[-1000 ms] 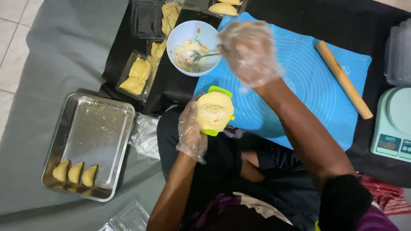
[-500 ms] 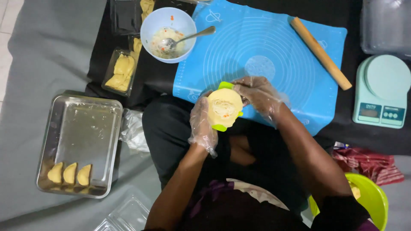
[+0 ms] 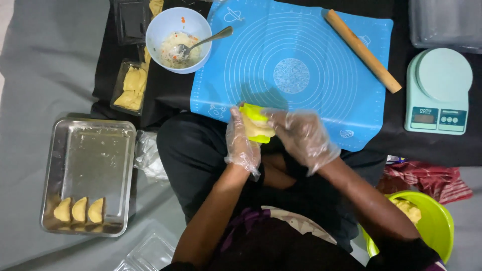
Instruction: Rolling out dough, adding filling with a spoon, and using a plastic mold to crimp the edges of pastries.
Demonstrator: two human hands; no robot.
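My left hand and my right hand, both in clear plastic gloves, press together a yellow-green dumpling mould with pale dough folded inside it. The mould is held above my lap, at the near edge of a blue silicone pastry mat. A light blue bowl of chopped filling with a metal spoon stands at the mat's far left corner.
A steel tray at my left holds three folded pastries. A plastic container with dough pieces lies beside the bowl. A wooden rolling pin rests on the mat, a kitchen scale to its right, a green bowl of dough near my right side.
My right hand came back from the bowl to the mould. The mould, open with a filled dough round before, is now folded shut between both hands.
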